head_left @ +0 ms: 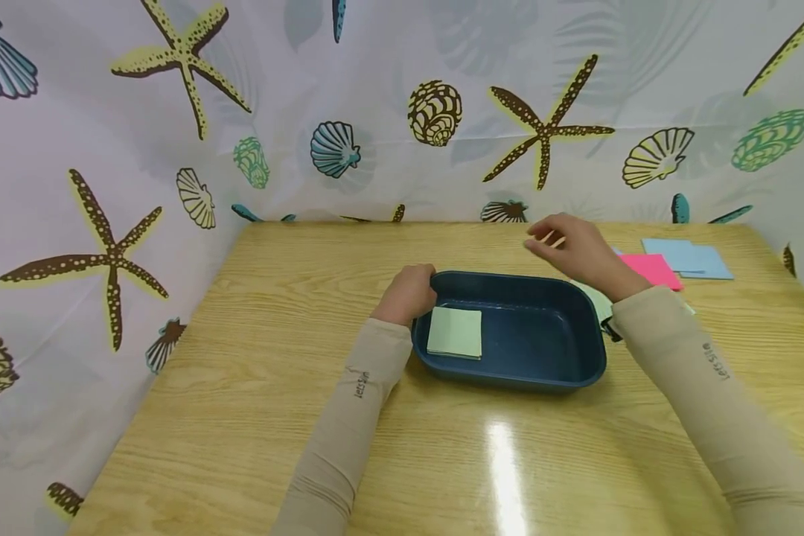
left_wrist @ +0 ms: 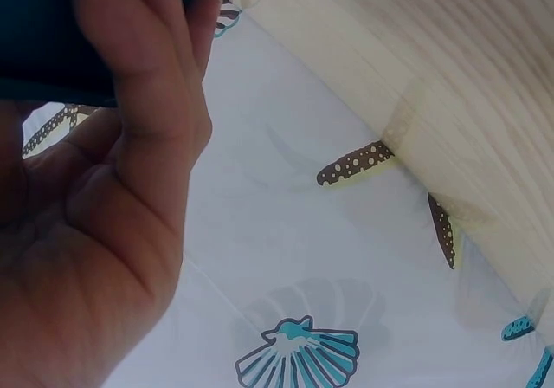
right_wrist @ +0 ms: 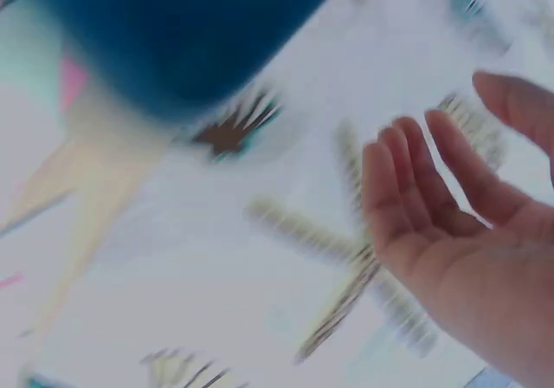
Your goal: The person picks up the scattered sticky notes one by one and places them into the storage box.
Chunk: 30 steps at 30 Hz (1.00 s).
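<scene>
A dark blue plastic bin [head_left: 529,339] takes up the middle of the head view. Inside it, at the left end, lies a stack of pale green sticky notes [head_left: 455,332]. My left hand [head_left: 409,292] grips the bin's left rim at the far corner; in the left wrist view the fingers [left_wrist: 147,67] wrap over the bin wall. My right hand [head_left: 572,249] is raised above the bin's far right corner, fingers loosely bent and holding nothing. The right wrist view shows this hand [right_wrist: 459,206] with thumb and fingers apart, beside the blurred bin [right_wrist: 190,33].
Right of the bin, partly behind the right forearm, lie a bright pink sticky note pad [head_left: 651,269], pale blue sticky notes [head_left: 706,260] and pale green ones [head_left: 596,299]. A curtain [head_left: 388,89] printed with shells and starfish borders the wooden table [head_left: 241,417] at the back and sides.
</scene>
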{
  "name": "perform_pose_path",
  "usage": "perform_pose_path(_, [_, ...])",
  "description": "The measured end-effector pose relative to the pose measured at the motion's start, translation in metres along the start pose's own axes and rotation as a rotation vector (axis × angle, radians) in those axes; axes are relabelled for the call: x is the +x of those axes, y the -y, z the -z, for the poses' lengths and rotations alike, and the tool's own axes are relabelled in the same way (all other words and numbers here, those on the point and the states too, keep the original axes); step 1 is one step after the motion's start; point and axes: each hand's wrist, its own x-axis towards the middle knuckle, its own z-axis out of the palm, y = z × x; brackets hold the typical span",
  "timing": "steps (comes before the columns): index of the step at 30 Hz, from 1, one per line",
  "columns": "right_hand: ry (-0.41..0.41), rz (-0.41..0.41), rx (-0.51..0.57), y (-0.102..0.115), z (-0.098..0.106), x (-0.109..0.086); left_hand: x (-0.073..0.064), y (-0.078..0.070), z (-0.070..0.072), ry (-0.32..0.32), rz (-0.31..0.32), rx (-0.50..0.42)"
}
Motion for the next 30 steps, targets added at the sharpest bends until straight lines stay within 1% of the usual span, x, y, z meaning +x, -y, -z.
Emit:
perform_pose_path(2, [-0.044, -0.080, -0.004, -0.018, 0.011, -0.002, 0.000, 0.001, 0.001, -0.001, 0.000, -0.006])
perform_pose_path(5, [-0.084, -0.169, -0.015, -0.045, 0.022, -0.006, 0.001, 0.001, 0.001, -0.002, 0.006, -0.011])
perform_pose_path(7, [-0.089, -0.211, -0.017, -0.063, 0.027, -0.010, 0.001, 0.001, 0.002, -0.002, 0.016, -0.016])
perform_pose_path(9, [-0.083, -0.249, -0.062, -0.082, 0.030, -0.014, 0.001, 0.002, 0.001, 0.002, 0.027, -0.019])
perform_pose_path(11, [-0.054, -0.304, -0.129, -0.099, 0.032, -0.018, 0.001, 0.001, 0.001, 0.008, 0.039, -0.024])
perform_pose_path(14, [0.027, -0.429, -0.240, -0.120, 0.035, -0.026, 0.001, 0.000, 0.000, 0.019, 0.046, -0.034])
perform_pose_path(17, [0.131, -0.574, -0.292, -0.135, 0.035, -0.034, 0.001, -0.001, -0.001, 0.023, 0.044, -0.039])
perform_pose_path(19, [0.173, -0.633, -0.296, -0.142, 0.035, -0.038, 0.001, -0.002, -0.001, 0.021, 0.040, -0.034])
perform_pose_path(20, [0.184, -0.651, -0.297, -0.145, 0.034, -0.039, 0.001, -0.002, -0.002, 0.019, 0.037, -0.031])
perform_pose_path(22, [0.189, -0.657, -0.306, -0.149, 0.034, -0.040, 0.001, -0.001, -0.002, 0.014, 0.034, -0.022])
perform_pose_path(25, [0.176, -0.656, -0.313, -0.151, 0.033, -0.038, 0.001, -0.001, -0.003, 0.005, 0.038, -0.017])
perform_pose_path(30, [0.154, -0.678, -0.336, -0.154, 0.031, -0.032, 0.002, 0.001, -0.003, -0.005, 0.042, -0.020])
